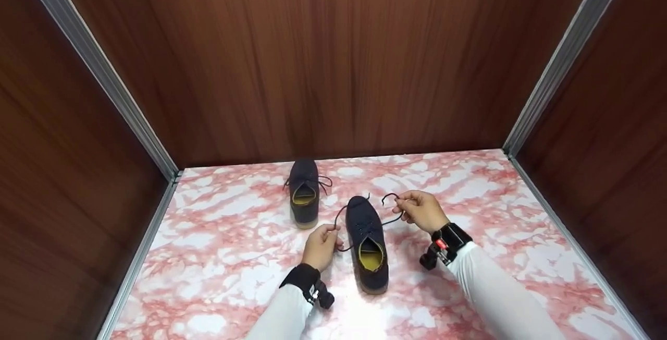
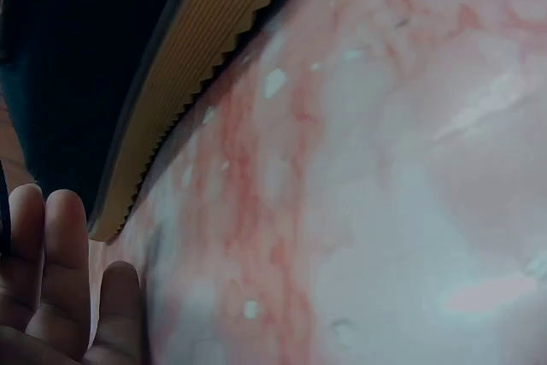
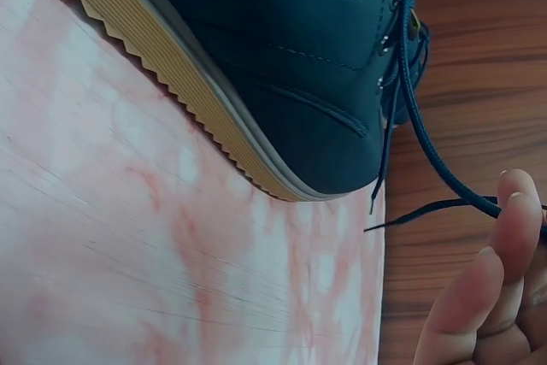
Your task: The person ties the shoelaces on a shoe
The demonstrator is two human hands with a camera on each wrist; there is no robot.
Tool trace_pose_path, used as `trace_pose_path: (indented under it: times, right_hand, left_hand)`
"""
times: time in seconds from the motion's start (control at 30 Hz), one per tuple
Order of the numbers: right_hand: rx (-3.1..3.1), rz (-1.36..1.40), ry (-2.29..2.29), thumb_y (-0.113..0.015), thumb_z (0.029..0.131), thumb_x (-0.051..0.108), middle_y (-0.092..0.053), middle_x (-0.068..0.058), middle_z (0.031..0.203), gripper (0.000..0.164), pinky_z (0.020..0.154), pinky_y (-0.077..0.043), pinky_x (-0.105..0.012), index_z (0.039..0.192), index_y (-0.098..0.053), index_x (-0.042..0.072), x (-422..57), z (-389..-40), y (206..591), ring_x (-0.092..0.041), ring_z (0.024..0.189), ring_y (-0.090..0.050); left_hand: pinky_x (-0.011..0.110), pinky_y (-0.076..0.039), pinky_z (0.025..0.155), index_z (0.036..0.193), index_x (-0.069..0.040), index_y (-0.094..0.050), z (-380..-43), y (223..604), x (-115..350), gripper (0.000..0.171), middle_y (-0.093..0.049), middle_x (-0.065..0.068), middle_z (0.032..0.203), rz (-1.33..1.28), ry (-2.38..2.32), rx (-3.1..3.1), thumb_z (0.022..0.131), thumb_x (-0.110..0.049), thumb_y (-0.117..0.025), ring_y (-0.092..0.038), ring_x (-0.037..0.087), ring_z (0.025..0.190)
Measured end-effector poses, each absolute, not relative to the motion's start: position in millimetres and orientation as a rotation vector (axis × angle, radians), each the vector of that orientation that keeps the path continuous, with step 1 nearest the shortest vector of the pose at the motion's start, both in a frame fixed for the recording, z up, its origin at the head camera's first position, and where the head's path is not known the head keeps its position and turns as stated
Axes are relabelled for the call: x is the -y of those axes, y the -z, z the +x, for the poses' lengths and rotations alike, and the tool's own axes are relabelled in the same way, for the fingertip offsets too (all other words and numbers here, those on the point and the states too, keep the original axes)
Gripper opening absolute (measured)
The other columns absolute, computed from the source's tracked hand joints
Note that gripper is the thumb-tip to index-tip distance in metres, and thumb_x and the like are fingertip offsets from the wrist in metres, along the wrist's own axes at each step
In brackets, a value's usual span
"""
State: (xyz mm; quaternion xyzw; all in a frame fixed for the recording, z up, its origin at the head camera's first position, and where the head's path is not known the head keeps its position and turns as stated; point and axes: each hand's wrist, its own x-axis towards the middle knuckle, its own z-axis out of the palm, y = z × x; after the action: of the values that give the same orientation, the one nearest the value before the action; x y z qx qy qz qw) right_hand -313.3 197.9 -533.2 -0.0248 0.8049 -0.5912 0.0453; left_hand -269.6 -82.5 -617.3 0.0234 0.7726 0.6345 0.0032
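A dark navy lace-up shoe point(image 1: 363, 216) with a yellowish lining stands on the table, toe toward the back wall. On its left side, my left hand point(image 1: 320, 249) pinches one shoelace point(image 1: 337, 215), which loops up beside the shoe. My right hand point(image 1: 423, 212) pinches the other shoelace point(image 1: 392, 221) to the right, its free end curling past the fingertips. The right wrist view shows this shoelace point(image 3: 432, 156) running from the eyelets to the fingers. In the left wrist view, the fingers point(image 2: 64, 245) are near the tan sole point(image 2: 171, 83); the pinch itself is mostly cut off.
A matching shoe point(image 1: 303, 172) with its laces spread stands farther back on the left. The red-and-white marbled tabletop point(image 1: 229, 256) meets a brown wood-grain wall point(image 1: 333, 69) at the back. Similar panels with metal edge strips rise on both sides.
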Motion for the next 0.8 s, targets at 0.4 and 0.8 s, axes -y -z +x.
trace_pose_path:
  times: [0.4, 0.8]
  right_hand:
    - [-2.534, -0.135, 1.767, -0.065, 0.102, 0.013, -0.079, -0.003, 0.082, 0.016, 0.055, -0.051, -0.019, 0.104, -0.067, -0.003, -189.2, -321.9, 520.2, -0.004, 0.058, -0.061]
    - [-2.740, -0.462, 1.507, -0.067, 0.101, 0.009, -0.080, -0.019, 0.099, 0.016, 0.064, -0.056, -0.024, 0.110, -0.074, -0.002, -128.9, -331.5, 479.5, -0.013, 0.070, -0.069]
  left_hand:
    - [0.020, -0.050, 0.066, 0.097, -0.005, -0.068, -271.7, 591.6, 84.6, 0.005, -0.078, 0.012, 0.084, 0.049, -1.953, -2.623, 0.099, -0.010, -0.068, -0.072, 0.014, 0.072]
    - [0.020, -0.048, 0.067, 0.089, -0.010, -0.075, -259.1, 586.7, 78.5, 0.005, -0.075, -0.002, 0.075, 0.138, -1.806, -2.855, 0.090, -0.015, -0.075, -0.058, 0.000, 0.065]
